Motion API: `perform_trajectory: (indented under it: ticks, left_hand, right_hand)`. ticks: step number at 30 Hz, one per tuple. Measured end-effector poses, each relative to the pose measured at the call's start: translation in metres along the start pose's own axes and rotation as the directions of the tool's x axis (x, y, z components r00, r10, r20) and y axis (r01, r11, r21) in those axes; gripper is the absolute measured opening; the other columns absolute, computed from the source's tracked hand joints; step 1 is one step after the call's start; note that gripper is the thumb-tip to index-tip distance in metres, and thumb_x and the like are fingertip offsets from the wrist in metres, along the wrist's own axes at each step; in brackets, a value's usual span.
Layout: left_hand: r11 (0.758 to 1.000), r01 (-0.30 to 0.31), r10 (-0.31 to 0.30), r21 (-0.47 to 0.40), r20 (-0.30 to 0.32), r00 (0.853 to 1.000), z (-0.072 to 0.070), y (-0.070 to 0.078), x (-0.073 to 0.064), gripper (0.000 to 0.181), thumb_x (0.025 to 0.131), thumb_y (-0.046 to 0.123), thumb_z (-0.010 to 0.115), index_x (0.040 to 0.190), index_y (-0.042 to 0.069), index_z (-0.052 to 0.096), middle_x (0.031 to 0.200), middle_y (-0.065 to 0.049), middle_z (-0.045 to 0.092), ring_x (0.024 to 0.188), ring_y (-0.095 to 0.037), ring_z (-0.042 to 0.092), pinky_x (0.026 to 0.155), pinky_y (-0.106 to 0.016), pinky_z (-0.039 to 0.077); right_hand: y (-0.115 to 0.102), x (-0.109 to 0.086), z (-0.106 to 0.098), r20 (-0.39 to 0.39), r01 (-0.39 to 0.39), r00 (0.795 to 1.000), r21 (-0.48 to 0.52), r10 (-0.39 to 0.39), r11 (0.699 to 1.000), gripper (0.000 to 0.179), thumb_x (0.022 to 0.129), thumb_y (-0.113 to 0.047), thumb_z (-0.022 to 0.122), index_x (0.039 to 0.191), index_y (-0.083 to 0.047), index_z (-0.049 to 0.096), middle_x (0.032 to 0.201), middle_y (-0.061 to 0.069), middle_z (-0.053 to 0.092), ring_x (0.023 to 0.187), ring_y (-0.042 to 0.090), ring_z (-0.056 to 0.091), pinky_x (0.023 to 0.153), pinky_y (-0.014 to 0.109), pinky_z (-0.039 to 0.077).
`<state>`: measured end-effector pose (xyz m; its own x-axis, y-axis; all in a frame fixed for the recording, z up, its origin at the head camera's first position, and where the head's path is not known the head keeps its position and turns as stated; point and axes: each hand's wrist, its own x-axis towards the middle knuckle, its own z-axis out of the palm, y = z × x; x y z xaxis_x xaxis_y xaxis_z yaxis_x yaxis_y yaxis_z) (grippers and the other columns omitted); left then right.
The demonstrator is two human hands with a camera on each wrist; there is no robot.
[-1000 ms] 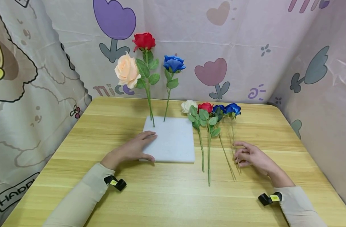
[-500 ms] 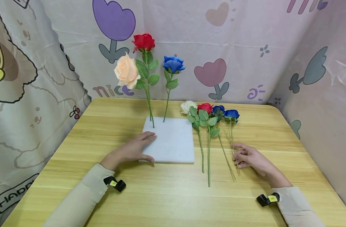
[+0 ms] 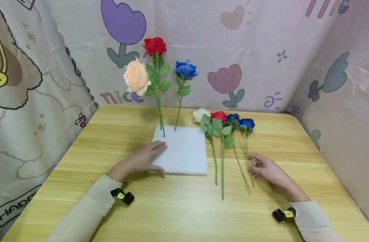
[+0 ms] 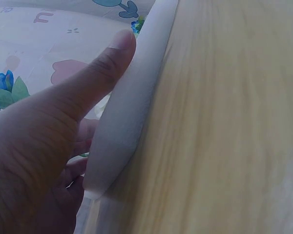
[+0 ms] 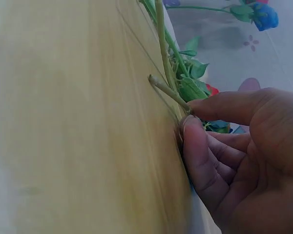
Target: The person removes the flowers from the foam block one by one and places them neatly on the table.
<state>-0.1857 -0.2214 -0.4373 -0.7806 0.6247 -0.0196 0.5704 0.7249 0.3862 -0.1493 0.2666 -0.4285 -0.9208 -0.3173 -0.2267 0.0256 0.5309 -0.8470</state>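
My left hand (image 3: 143, 158) rests at the left front corner of a white foam board (image 3: 186, 153), thumb along its front edge and fingers extended over its left side. In the left wrist view the thumb lies against the board's side (image 4: 136, 83). My right hand (image 3: 267, 170) pinches the lower stem (image 5: 167, 90) of the rightmost blue rose (image 3: 246, 124) between thumb and index finger. That rose lies low over the table. Standing upright in the board's back part are a red rose (image 3: 154, 46), a peach rose (image 3: 136, 77) and a blue rose (image 3: 186, 70).
Between the board and my right hand lie a white rose (image 3: 201, 115), a red rose (image 3: 218, 116) and another blue rose (image 3: 233, 117), stems toward me. The wooden table (image 3: 178, 215) ends at a patterned cloth backdrop (image 3: 254, 40).
My right hand has shifted slightly left with the pinched stem, and that blue rose's head has tipped lower and a little left. My left hand stays on the board.
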Motion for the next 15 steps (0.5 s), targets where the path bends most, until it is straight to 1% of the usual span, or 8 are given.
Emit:
perform_trajectory:
  ticks: [10, 15]
  left_hand:
    - [1.0, 0.01, -0.01, -0.002, -0.004, 1.0, 0.0019, -0.0027, -0.0004, 0.116, 0.068, 0.075, 0.066, 0.154, 0.006, 0.029, 0.159, -0.011, 0.024, 0.145, -0.032, 0.019, 0.116, -0.048, 0.024]
    - [1.0, 0.018, -0.018, -0.001, -0.001, 1.0, 0.0025, -0.0034, -0.0004, 0.116, 0.068, 0.076, 0.066, 0.154, 0.008, 0.029, 0.159, -0.01, 0.023, 0.146, -0.031, 0.019, 0.117, -0.046, 0.023]
  right_hand:
    - [-0.0024, -0.0007, -0.0017, 0.011, 0.013, 1.0, -0.001, -0.013, 1.0, 0.064, 0.096, -0.006, 0.06, 0.148, 0.009, 0.026, 0.091, 0.016, 0.06, 0.072, 0.024, 0.061, 0.061, 0.034, 0.058]
    - [-0.0018, -0.0009, -0.0033, 0.007, 0.022, 1.0, -0.029, -0.022, 0.999, 0.063, 0.097, -0.009, 0.06, 0.149, 0.007, 0.027, 0.092, 0.015, 0.06, 0.071, 0.024, 0.062, 0.06, 0.034, 0.058]
